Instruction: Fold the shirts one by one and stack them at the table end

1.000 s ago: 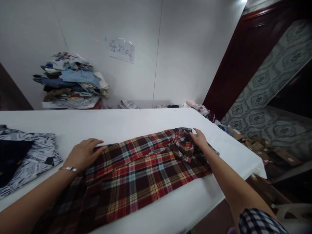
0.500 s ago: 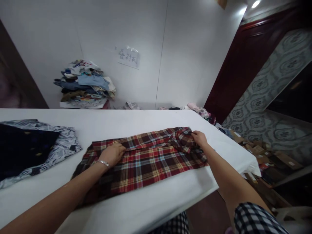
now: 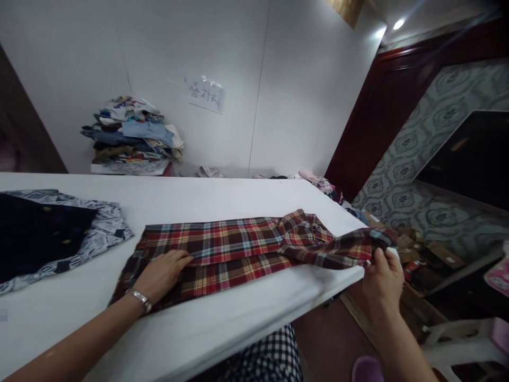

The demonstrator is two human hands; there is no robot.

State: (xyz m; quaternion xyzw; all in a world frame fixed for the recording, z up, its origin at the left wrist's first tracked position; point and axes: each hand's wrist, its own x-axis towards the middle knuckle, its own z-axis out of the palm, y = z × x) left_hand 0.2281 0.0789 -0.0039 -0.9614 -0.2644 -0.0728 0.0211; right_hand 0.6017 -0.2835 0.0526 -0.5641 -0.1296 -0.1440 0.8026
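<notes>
A plaid shirt in red, brown and cream lies lengthwise on the white table, its upper layer folded over toward me. My left hand, a silver bracelet at the wrist, rests on the left part of the shirt with its fingers laid over the fold's edge. At the right, my right hand grips the end of a plaid sleeve and stretches it out past the table's corner. The collar end of the shirt is bunched and cannot be made out clearly.
On the left of the white table lies a dark garment on a black-and-white printed one. A tall pile of clothes stands behind the table. Cardboard boxes and a white plastic chair are at the right.
My right hand has drawn the sleeve toward me and to the right, off the table's edge. The shirt's far layer now lies folded nearer me. My left hand has shifted slightly left and nearer.
</notes>
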